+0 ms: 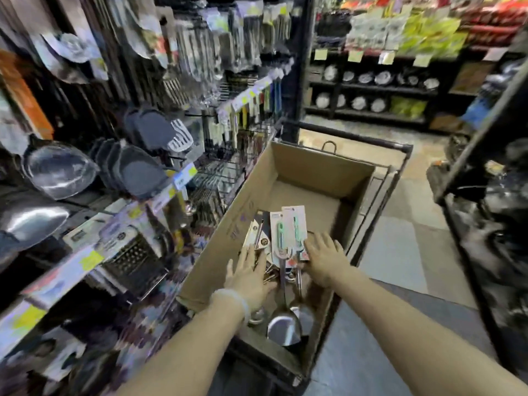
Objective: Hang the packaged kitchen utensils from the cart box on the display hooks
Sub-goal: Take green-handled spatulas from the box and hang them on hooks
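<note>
Low centre of the frame, both hands reach into the cardboard box (297,170): left hand (248,277) and right hand (324,260) lie flat, fingers straight, gripping nothing, touching 2 green-handled packaged utensils (288,238)

Bare forearms; a pale band (233,298) circles the left wrist.

Shop aisle, shelves either side.
A box grater (134,260) stands on the near left shelf beside yellow price labels (91,260). Dark spatulas (137,174) and a steel bowl (58,170) sit above it. Across the tiled floor (400,247), a far shelf (371,90) carries round steel plates (358,102).
</note>
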Motion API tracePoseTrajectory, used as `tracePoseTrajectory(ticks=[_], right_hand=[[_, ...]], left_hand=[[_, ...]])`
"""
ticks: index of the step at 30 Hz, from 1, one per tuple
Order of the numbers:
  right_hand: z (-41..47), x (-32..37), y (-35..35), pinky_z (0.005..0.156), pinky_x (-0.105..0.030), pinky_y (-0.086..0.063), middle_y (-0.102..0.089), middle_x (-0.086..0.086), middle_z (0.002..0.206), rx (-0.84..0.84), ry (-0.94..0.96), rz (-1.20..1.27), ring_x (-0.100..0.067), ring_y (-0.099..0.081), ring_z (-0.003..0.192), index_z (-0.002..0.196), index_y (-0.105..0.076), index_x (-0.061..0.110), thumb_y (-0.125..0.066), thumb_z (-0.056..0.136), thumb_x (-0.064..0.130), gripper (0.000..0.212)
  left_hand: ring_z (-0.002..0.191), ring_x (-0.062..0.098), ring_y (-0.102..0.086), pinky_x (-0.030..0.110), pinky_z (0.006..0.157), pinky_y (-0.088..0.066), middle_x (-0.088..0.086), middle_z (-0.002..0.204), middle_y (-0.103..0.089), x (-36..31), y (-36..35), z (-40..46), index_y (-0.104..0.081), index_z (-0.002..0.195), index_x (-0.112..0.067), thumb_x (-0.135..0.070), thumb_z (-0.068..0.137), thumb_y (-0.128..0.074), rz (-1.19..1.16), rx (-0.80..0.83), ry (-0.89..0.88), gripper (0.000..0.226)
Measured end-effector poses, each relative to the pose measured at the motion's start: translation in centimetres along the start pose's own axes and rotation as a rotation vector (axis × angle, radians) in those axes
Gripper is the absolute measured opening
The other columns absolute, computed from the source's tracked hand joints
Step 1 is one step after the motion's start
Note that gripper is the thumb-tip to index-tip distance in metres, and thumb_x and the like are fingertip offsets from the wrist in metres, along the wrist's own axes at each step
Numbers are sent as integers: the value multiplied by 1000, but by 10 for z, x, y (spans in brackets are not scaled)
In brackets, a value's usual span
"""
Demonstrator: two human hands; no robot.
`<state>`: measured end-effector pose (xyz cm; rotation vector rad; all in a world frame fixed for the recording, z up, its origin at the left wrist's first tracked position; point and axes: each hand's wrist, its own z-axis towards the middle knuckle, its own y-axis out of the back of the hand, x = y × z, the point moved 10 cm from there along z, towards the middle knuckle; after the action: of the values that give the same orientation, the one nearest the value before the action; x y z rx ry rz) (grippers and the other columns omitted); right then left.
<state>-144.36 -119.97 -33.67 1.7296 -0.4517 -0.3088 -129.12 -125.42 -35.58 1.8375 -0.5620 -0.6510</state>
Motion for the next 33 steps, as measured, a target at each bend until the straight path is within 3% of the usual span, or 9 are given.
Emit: tracePoseTrajectory(ticks=[6, 12, 17, 23, 25, 27, 29, 33], right_hand=[[31, -11, -34, 117, -46, -12, -17, -15, 154, 56, -44, 86, -32, -8, 145, 145, -22, 13, -38, 96, 38, 58], [69, -17, -91, 101, -38, -38, -43, -16, 135, 138, -252, 388, -35, -41, 125, 135, -35, 8, -46, 91, 22, 48], [78, -7, -168, 93, -33, -43, -57, -19, 127, 303, -477, 692, -33, -55, 117, 126, -47, 7, -55, 89, 26, 42], [90, -12, -215, 91, -32, -44, -62, -15, 118, 218, -780, 983, -31, -57, 111, 115, -53, 3, -64, 85, 31, 42], [95, -9, -219, 88, -32, -45, -65, -13, 110, 195, -796, 1015, -30, -60, 106, 108, -58, 5, -64, 85, 25, 31], [96, -9, -221, 80, -33, -47, -64, -13, 90, 164, -790, 1017, -29, -61, 91, 85, -58, 12, -60, 86, 13, 3], [94, -12, -222, 71, -29, -42, -53, -5, 66, 122, -764, 1079, -22, -53, 78, 63, -43, 18, -57, 85, 1, 31], [90, -2, -200, 54, -14, -33, -38, 4, 59, 103, -607, 1204, -13, -38, 63, 59, -36, 17, -55, 85, -9, 41]], left_hand=[[143, 21, 18, 43, 116, 2, 7, 156, 16, -13, -22, 48, 4, 148, -22, -49, 93, -36, 4, 73, -54, 74], [144, 24, 14, 43, 117, 0, 9, 157, 14, 0, -71, 103, 2, 148, -19, -38, 92, -43, -63, 207, -75, 74], [144, 29, -10, 40, 117, -15, 13, 156, -12, 15, -106, 135, -18, 145, -15, -38, 92, -42, -136, 270, -70, 62], [127, 28, -39, 33, 107, -30, 11, 138, -42, 32, -135, 149, -39, 134, -12, -35, 93, -43, -245, 339, -28, 47], [125, 26, -44, 30, 105, -33, 10, 135, -45, 34, -139, 150, -43, 131, -13, -33, 93, -45, -321, 363, -9, 43], [121, 25, -49, 28, 100, -37, 9, 132, -50, 35, -141, 150, -46, 129, -13, -32, 93, -46, -398, 394, 19, 40], [116, 23, -54, 27, 97, -42, 9, 127, -56, 36, -142, 151, -49, 126, -11, -30, 94, -47, -500, 422, 54, 38], [108, 21, -57, 23, 90, -41, 8, 116, -63, 31, -133, 154, -57, 118, -8, -29, 93, -50, -679, 414, 108, 34]])
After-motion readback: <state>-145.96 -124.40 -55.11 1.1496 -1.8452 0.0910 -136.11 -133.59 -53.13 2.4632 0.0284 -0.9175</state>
